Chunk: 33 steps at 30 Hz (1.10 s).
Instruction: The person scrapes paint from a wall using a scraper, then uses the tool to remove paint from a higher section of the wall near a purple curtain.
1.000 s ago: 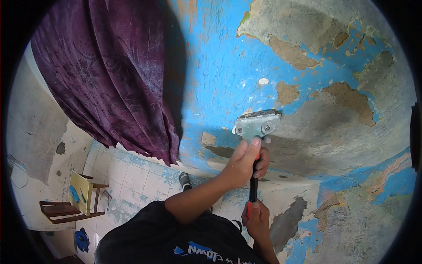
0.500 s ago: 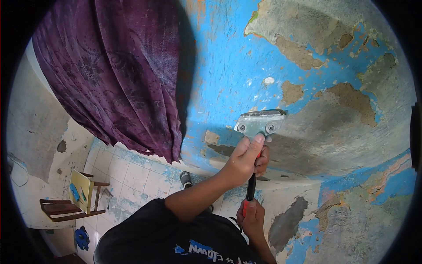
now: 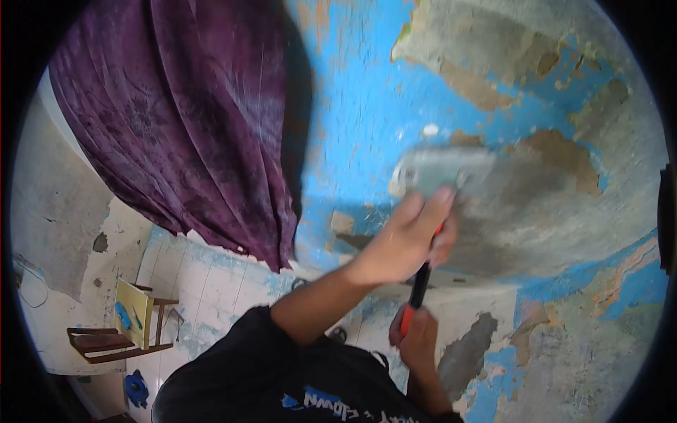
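Note:
My left hand (image 3: 412, 240) is wrapped round the upper part of a long-handled scraper (image 3: 444, 166), close below its wide metal head. The head is smeared by motion and lies over the wall where blue paint meets bare grey plaster. Lower down, my right hand (image 3: 417, 333) grips the red end of the black and red handle. Peeling blue paint (image 3: 352, 127) covers the wall (image 3: 508, 204) left of the head, with brown and grey bare patches on the right.
A purple patterned cloth (image 3: 190, 127) hangs at the left. On the tiled floor (image 3: 211, 282) stands a wooden chair (image 3: 141, 317) bearing a blue item (image 3: 123, 315). A dark blue object (image 3: 136, 388) lies below it. Grey sandals (image 3: 339, 334) show partly near my shirt.
The scraper head has moved right and up across the wall, and both hands have shifted with it. Both keep their grip on the handle.

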Each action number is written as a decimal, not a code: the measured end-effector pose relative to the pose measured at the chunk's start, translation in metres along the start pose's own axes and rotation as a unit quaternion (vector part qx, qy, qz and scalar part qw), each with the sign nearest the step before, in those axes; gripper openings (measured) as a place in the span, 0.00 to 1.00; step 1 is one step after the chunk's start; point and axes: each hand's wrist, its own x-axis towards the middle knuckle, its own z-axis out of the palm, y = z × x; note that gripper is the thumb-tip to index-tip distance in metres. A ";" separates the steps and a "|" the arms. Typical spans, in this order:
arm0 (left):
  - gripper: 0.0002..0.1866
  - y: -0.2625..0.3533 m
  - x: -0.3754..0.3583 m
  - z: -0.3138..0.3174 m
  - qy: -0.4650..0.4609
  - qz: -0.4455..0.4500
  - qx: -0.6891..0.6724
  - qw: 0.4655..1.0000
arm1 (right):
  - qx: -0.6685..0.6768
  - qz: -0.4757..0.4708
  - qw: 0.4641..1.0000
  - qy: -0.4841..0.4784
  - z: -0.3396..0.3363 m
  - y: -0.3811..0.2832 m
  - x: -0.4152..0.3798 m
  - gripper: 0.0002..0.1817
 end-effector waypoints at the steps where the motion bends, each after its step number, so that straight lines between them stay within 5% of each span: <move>1: 0.22 0.013 0.007 0.004 -0.016 0.006 0.001 1.000 | 0.020 0.003 1.000 0.000 0.001 -0.010 0.005 0.36; 4: 0.29 0.015 0.010 0.014 0.007 0.013 -0.021 1.000 | 0.039 0.002 0.999 -0.007 -0.003 -0.013 0.008 0.36; 10: 0.22 -0.024 -0.019 -0.001 0.052 -0.063 -0.089 0.993 | 0.061 0.103 0.992 -0.046 -0.009 0.021 -0.019 0.32; 20: 0.19 -0.022 -0.015 -0.014 -0.012 -0.053 -0.067 0.996 | 0.270 0.076 0.945 -0.167 -0.006 0.038 -0.020 0.26; 25: 0.30 -0.012 -0.012 -0.005 0.034 -0.065 -0.023 0.997 | 0.223 0.035 0.967 -0.121 0.006 0.043 -0.020 0.23; 33: 0.31 -0.010 -0.008 -0.005 0.028 -0.047 -0.002 0.999 | 0.201 0.009 0.976 -0.088 0.019 0.037 -0.015 0.21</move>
